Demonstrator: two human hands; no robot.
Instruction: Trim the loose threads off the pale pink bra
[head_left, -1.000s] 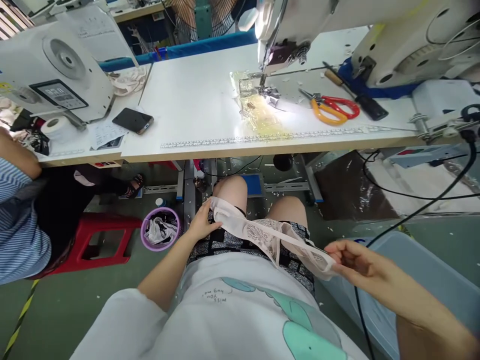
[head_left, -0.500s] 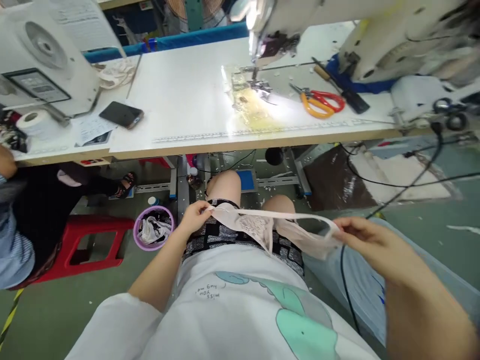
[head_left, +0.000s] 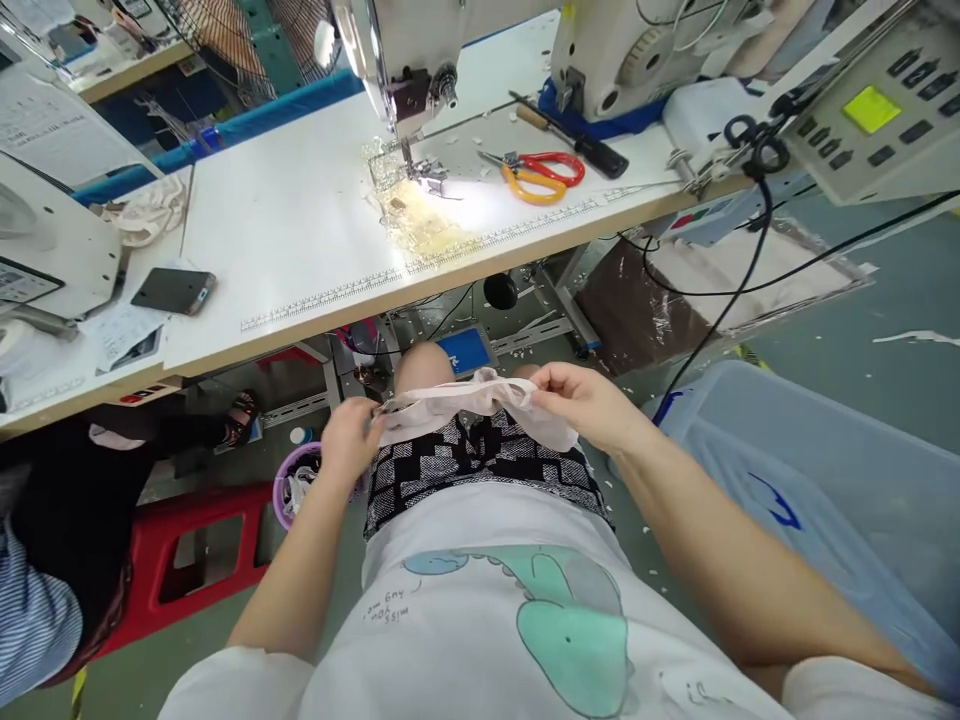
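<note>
A pale pink bra (head_left: 484, 395) is stretched over my lap, just above the black-and-white patterned shorts. My left hand (head_left: 351, 438) pinches its left end, the fingers closed on the fabric. At the other end my right hand (head_left: 581, 400) grips the bra between thumb and fingers, near a looped strip of elastic. The cloth between my hands hangs in soft folds. Beyond my knees stands the sewing machine (head_left: 409, 90), its lamp lighting the needle area on the white table (head_left: 300, 210).
Scissors (head_left: 536, 180) and a screwdriver (head_left: 577, 140) lie right of the needle; a phone (head_left: 174, 290) lies left. A purple basket (head_left: 281, 490) and red stool (head_left: 187, 560) with a seated person are at left. A translucent blue bin (head_left: 825, 480) and black cable (head_left: 739, 290) are at right.
My right hand has come inward, toward my left hand, and the bra has gone from pulled long to bunched. My view has turned to the right.
</note>
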